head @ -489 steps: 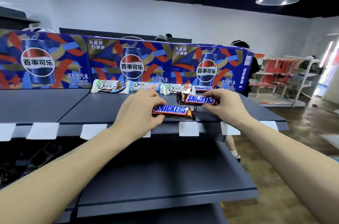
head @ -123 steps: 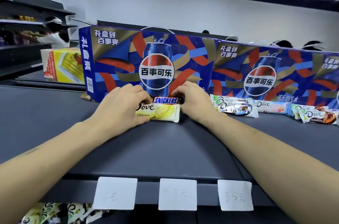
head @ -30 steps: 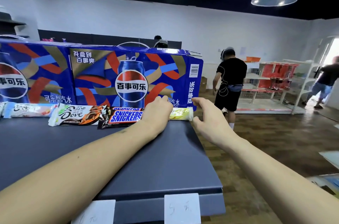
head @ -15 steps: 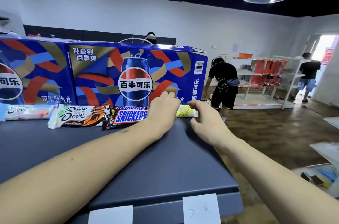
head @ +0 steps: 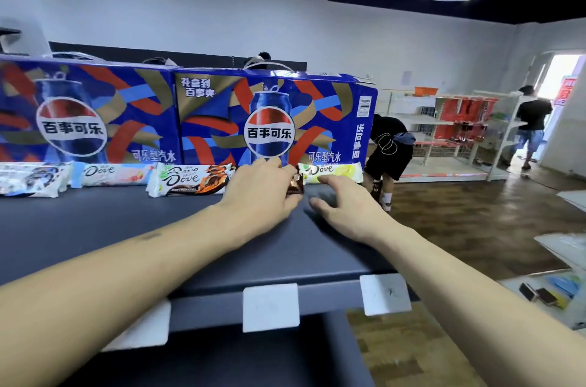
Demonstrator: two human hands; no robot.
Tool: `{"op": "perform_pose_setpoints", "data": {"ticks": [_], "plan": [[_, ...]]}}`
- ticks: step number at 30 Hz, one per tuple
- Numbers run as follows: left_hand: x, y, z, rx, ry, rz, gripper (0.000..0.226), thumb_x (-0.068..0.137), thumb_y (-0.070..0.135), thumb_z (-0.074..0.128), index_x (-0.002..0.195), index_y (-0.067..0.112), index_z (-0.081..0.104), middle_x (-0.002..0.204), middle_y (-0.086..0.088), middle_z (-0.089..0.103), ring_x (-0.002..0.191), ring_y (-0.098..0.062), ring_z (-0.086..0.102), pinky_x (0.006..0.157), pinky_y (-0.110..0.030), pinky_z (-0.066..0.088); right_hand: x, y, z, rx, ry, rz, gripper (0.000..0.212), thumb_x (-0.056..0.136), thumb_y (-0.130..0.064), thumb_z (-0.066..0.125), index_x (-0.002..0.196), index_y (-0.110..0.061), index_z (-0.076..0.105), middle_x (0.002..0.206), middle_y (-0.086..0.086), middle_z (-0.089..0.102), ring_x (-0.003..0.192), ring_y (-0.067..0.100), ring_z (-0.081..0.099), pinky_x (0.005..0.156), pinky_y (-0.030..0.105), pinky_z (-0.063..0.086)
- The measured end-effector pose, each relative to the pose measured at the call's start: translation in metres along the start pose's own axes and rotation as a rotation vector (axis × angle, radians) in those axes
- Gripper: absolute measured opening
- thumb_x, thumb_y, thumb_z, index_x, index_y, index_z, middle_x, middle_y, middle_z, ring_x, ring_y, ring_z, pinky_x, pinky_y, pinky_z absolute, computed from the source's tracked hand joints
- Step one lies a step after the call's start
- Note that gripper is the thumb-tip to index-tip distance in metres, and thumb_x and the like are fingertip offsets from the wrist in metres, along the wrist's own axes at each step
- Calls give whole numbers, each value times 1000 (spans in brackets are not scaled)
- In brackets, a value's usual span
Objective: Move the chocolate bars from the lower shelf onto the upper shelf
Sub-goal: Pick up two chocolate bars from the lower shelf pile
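On the dark upper shelf [head: 126, 228] a row of chocolate bars lies against the Pepsi cartons. From the left come a white and blue Dove bar [head: 28, 180], a pink Dove bar [head: 111, 174] and an orange-brown Dove bar [head: 190, 178]. My left hand [head: 263, 193] covers and grips a Snickers bar [head: 295, 185]; only its brown right end shows. A yellow Dove bar [head: 333, 171] lies at the right end of the row. My right hand [head: 345, 202] rests on the shelf with straight fingers, its fingertips at that bar's lower edge.
Two blue Pepsi cartons [head: 272, 120] stand along the back of the shelf. White price tags [head: 270, 307] hang on its front edge, above the dark lower shelf [head: 222, 361]. A person [head: 390, 145] bends over just past the shelf's right end; white racks [head: 459, 132] stand beyond.
My left hand has shifted left, off the yellow Dove bar and onto the Snickers bar. The yellow Dove bar now lies uncovered. My right hand has dropped onto the shelf.
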State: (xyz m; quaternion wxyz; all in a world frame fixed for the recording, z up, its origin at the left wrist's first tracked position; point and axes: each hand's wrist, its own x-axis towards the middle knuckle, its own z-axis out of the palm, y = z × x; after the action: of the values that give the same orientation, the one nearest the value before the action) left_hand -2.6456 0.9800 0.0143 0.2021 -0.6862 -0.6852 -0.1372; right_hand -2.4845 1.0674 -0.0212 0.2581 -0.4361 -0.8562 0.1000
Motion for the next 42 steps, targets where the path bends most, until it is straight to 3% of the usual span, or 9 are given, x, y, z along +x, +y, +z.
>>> {"op": "perform_pose_setpoints", "data": {"ticks": [4,9,13,16,19,23,29,33,42], "plan": [[-46,-13,-15,27,-100,-65,52,93,57,40,135,26,46,127,-3,53,117,-25,50,92,-40,43,-31,-37,4,15,-21,-40,62,92,-47,56,145,-21,40,148,-2,44,136,18,39,111,38,35],[-109,-22,-39,16,-116,-116,57,92,61,36,137,27,45,132,-2,51,120,-25,48,92,-39,41,-80,-81,2,-5,-2,-118,64,92,-49,54,146,-19,40,149,-2,43,137,17,37,111,38,35],[-169,-28,-58,22,-105,-141,61,91,65,35,139,29,45,134,-1,51,121,-24,49,94,-39,42,-127,-120,5,-23,17,-158,63,94,-47,54,147,-17,38,153,2,39,141,18,31,115,36,28],[-215,-38,-71,59,-74,-155,63,90,66,34,139,29,45,134,-1,51,125,-23,46,102,-40,38,-162,-151,13,-98,34,-185,64,96,-50,48,151,-22,31,158,3,28,147,20,19,120,41,15],[-261,-47,-80,185,-70,-197,69,91,66,29,147,26,29,149,-8,35,139,-26,27,113,-47,22,-195,-178,30,-240,58,-236,67,98,-52,39,155,-25,18,164,5,8,151,24,0,121,47,-1],[-318,-59,-86,281,-22,-276,74,93,64,26,152,21,14,159,-14,14,146,-31,10,117,-52,11,-226,-212,61,-241,128,-263,69,98,-50,41,155,-22,16,164,9,3,150,30,-3,120,48,-3],[-384,-93,-82,313,20,-379,73,87,62,42,145,17,39,150,-17,36,140,-37,28,113,-56,20,-249,-262,110,-183,164,-350,68,95,-44,50,152,-16,28,161,10,20,149,31,13,121,47,10],[-426,-126,-72,343,-37,-435,69,89,61,40,145,21,39,152,-15,33,141,-39,24,113,-57,18,-255,-303,151,-159,107,-455,65,96,-42,50,152,-17,29,160,4,26,149,26,18,121,46,15],[-531,-247,-42,318,-230,-568,64,91,57,44,144,21,41,153,-16,32,143,-37,23,113,-59,18,-254,-415,278,-52,-151,-535,67,100,-41,45,156,-24,12,164,-2,6,151,18,1,122,35,3]]}}
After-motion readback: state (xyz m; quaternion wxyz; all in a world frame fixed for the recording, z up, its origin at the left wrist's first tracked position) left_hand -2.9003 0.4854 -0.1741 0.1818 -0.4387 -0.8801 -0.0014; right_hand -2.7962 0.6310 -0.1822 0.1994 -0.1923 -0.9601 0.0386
